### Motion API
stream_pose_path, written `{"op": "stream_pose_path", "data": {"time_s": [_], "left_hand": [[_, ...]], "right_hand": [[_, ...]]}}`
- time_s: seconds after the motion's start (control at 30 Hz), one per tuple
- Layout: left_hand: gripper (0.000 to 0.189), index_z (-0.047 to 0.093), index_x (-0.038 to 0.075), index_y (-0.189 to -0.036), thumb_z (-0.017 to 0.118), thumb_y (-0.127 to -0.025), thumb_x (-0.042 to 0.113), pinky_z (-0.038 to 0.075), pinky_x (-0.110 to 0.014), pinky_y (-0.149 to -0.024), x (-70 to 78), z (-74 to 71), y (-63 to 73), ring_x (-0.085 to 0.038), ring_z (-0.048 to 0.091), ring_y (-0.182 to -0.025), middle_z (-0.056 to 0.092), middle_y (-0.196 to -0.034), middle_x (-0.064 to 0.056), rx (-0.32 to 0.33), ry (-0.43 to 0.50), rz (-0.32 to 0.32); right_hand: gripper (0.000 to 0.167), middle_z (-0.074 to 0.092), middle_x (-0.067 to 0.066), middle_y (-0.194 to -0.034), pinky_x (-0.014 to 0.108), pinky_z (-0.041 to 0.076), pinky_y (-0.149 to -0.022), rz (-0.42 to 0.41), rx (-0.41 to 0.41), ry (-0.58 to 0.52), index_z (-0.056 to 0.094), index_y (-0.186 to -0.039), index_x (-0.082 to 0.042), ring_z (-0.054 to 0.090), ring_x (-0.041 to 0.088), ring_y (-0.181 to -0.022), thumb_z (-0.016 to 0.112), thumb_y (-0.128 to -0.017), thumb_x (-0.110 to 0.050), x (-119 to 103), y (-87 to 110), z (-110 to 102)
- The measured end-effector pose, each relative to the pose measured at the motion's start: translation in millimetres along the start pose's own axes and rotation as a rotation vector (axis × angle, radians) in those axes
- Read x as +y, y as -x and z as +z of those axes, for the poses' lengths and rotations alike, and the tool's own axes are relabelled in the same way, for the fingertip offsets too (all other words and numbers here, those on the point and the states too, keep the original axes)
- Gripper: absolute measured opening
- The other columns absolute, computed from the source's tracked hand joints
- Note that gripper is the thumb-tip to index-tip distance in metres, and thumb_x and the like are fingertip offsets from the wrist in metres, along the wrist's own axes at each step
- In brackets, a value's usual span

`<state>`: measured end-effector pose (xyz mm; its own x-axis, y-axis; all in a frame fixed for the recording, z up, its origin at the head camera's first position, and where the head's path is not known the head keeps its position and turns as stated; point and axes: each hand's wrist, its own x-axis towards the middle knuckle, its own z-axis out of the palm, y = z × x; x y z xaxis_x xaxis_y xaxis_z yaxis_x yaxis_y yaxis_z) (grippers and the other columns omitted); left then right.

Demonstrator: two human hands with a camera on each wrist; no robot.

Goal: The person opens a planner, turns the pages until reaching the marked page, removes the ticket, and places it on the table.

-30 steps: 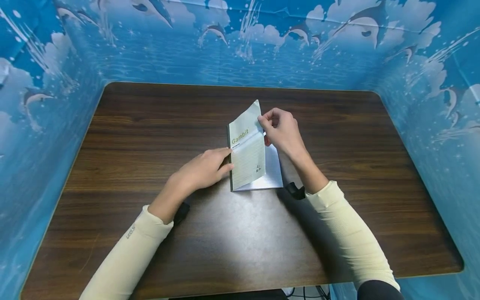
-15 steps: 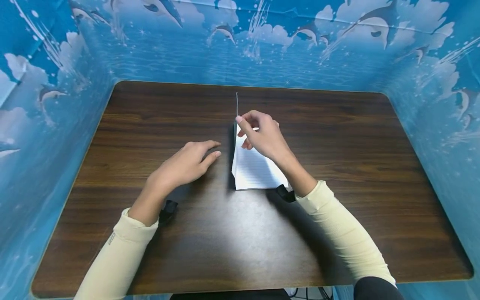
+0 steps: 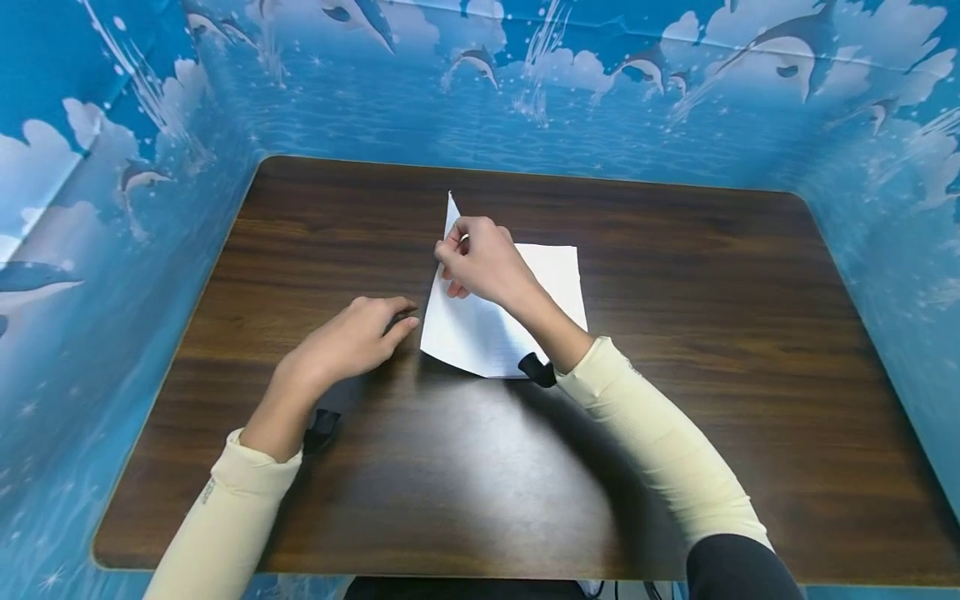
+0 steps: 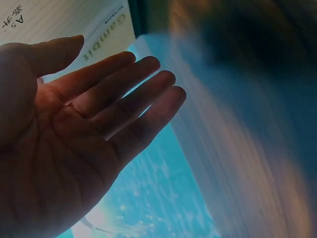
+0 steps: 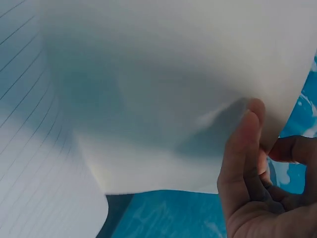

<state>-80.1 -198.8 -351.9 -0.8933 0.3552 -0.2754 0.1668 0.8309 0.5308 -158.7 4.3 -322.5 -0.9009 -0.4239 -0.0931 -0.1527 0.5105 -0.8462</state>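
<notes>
A notebook lies open on the table, its lined pages (image 3: 551, 279) turned up. My right hand (image 3: 483, 260) pinches the outer edge of the front cover (image 3: 444, 325) between thumb and fingers, and the cover's far corner stands up beyond them. In the right wrist view the plain inner side of the cover (image 5: 148, 109) bends up beside the lined page (image 5: 25, 129). My left hand (image 3: 348, 342) hovers just left of the notebook, fingers loosely extended and holding nothing. The left wrist view shows its open palm, with the printed word "Gambit" (image 4: 106, 37) on the cover's outer side behind.
A dark wood-grain table (image 3: 712, 375) bears the notebook near its middle. Blue curtains (image 3: 525, 108) printed with dolphins enclose the far edge and both sides. Dark cables (image 3: 652, 590) show below the front edge.
My right hand has swung the notebook's cover from right to left, uncovering the lined pages. My left hand has let go of the notebook's left edge and drawn back to the left.
</notes>
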Motion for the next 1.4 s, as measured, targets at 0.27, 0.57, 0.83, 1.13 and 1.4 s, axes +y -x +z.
{"op": "stream_pose_path", "data": {"time_s": [0.27,0.57,0.83,1.13,1.4], "left_hand": [[0.038,0.063,-0.006,-0.142,0.048,-0.115,0.016,0.057,-0.051,-0.096,-21.0,-6.0,12.2,-0.032,0.071,-0.113,0.071,-0.135,-0.023,0.072,0.049,-0.027],[0.029,0.072,-0.005,-0.123,0.050,-0.112,0.012,0.051,-0.040,-0.080,-35.1,-11.3,25.9,-0.021,0.061,-0.083,0.076,-0.110,-0.018,0.021,0.072,-0.075],[0.030,0.068,-0.007,-0.122,0.050,-0.114,0.015,0.051,-0.035,-0.070,-42.5,-8.2,11.8,-0.019,0.064,-0.076,0.072,-0.091,-0.013,-0.108,0.210,-0.092],[0.024,0.068,-0.005,-0.099,0.065,-0.108,0.017,0.058,-0.029,-0.062,-52.9,-5.3,-8.5,-0.014,0.068,-0.062,0.072,-0.072,-0.007,-0.173,0.282,-0.197],[0.027,0.070,-0.001,-0.084,0.070,-0.105,0.017,0.057,-0.029,-0.062,-46.3,-8.8,-16.0,-0.013,0.070,-0.058,0.073,-0.067,-0.006,-0.214,0.208,-0.225]], "right_hand": [[0.028,0.071,0.006,-0.067,0.028,0.052,-0.057,-0.017,-0.058,0.080,0.060,-0.081,-0.009,0.073,0.018,-0.060,0.055,-0.108,-0.015,-4.0,-19.9,32.7],[0.037,0.065,0.002,-0.057,0.025,0.040,-0.049,0.067,-0.117,0.214,0.060,-0.076,-0.010,0.065,0.016,-0.052,0.053,-0.111,-0.022,-2.1,-41.7,75.2],[0.047,0.064,0.003,-0.051,0.027,0.038,-0.041,0.164,-0.109,0.254,0.058,-0.062,-0.014,0.060,0.017,-0.043,0.053,-0.106,-0.026,34.5,-72.9,102.6],[0.036,0.069,0.001,-0.063,0.027,0.045,-0.051,0.176,-0.132,0.279,0.068,-0.081,-0.013,0.065,0.014,-0.054,0.058,-0.110,-0.032,37.5,-63.2,97.8],[0.033,0.076,0.012,-0.122,0.036,0.056,-0.084,0.130,-0.065,0.503,0.073,-0.127,-0.003,0.069,0.022,-0.098,0.075,-0.103,-0.025,43.9,-16.4,29.5]]}}
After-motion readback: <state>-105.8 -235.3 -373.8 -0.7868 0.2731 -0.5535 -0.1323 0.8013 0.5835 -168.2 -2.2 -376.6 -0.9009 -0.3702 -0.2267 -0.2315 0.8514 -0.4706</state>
